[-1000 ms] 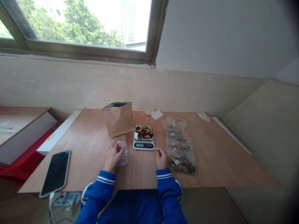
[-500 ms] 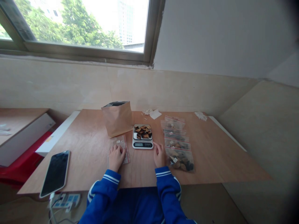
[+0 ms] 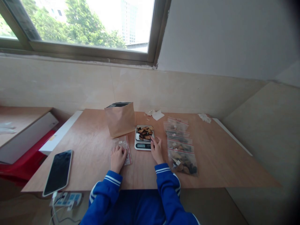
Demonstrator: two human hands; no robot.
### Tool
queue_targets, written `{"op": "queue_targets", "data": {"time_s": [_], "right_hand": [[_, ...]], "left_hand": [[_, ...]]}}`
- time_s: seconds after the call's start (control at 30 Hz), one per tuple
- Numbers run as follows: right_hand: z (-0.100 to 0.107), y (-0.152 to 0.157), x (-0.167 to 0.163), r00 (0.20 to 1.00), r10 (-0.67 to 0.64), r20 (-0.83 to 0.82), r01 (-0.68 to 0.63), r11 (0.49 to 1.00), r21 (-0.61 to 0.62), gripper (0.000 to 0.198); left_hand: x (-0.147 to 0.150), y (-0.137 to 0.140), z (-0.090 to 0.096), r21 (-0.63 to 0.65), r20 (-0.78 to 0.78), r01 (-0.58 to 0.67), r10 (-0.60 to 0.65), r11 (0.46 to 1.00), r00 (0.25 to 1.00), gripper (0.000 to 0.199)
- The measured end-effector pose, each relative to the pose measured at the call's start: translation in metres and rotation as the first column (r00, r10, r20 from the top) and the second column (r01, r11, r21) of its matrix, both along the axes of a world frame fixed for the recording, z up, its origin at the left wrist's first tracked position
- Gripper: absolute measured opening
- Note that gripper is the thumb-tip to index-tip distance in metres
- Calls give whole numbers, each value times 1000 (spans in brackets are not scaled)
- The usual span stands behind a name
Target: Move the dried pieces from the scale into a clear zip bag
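A white digital scale (image 3: 138,146) stands mid-table with tan and dark brown dried slices (image 3: 145,130) heaped on its pan. My right hand (image 3: 157,149) is over the scale's front right corner, its fingers stretched to the pan's edge beside the slices; I see nothing held in them. A clear zip bag (image 3: 127,153) with a red seal strip lies flat left of the scale. On top of it rests my left hand (image 3: 118,156), fingers curled down against the plastic. Its fingertips are partly hidden. Behind this bag stands a brown paper pouch (image 3: 120,120), its top open.
Several zip bags (image 3: 182,161) of dried pieces overlap in a column right of the scale. A phone (image 3: 58,172) with a cable lies at the left edge, above a power strip (image 3: 70,199). White scraps (image 3: 158,115) lie at the back, near the wall.
My right hand has moved up and left, from beside the scale to the pan's edge, its fingers stretching out. My left hand stays on the zip bag. The view has shifted slightly.
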State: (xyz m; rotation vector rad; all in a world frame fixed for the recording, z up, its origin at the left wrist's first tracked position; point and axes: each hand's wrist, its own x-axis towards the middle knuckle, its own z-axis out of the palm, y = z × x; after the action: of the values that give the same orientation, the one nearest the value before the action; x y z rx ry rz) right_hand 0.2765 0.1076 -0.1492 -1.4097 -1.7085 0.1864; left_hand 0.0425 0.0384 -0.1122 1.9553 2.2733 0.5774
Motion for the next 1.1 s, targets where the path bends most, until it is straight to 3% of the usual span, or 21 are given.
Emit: {"op": "queue_targets", "data": {"time_s": [0.2,0.43,0.6,0.7,0.77,0.87,0.93,1.03,1.1], "right_hand": [[4,-6,4,986,-70,-153,78,996,42,41],[5,-10,0,998,-47,47,49,998,-30,43],[6,-12,-3,989,-74,131,82,995,-58,42],[7,-12,-2,998,-50,29,51,999,-9,45],[9,-11,-1,997,-57,-57,59,997,44,46],[16,-14,0,982,-100,-157,118,987,105,42],[20,-21,-2,973,-92,-213,119,986,118,35],[24,-44,-11,967,-14,-254,39,995,95,28],[25,-65,-21,967,53,-247,-38,997,65,27]], "left_hand": [[0,0,0,16,-2,4,-4,1000,1000,29],[-2,1,-2,27,53,-9,8,1000,999,28],[-14,12,-4,-9,326,-10,12,1000,945,30],[-21,18,-2,4,488,-21,16,1000,873,31],[-22,19,4,5,512,-33,26,999,859,32],[-16,15,13,-75,426,-15,46,997,904,30],[-6,10,18,-149,278,-10,52,989,959,32],[10,3,19,-181,21,-52,56,982,998,38],[18,0,19,-171,-68,-73,63,983,996,39]]}}
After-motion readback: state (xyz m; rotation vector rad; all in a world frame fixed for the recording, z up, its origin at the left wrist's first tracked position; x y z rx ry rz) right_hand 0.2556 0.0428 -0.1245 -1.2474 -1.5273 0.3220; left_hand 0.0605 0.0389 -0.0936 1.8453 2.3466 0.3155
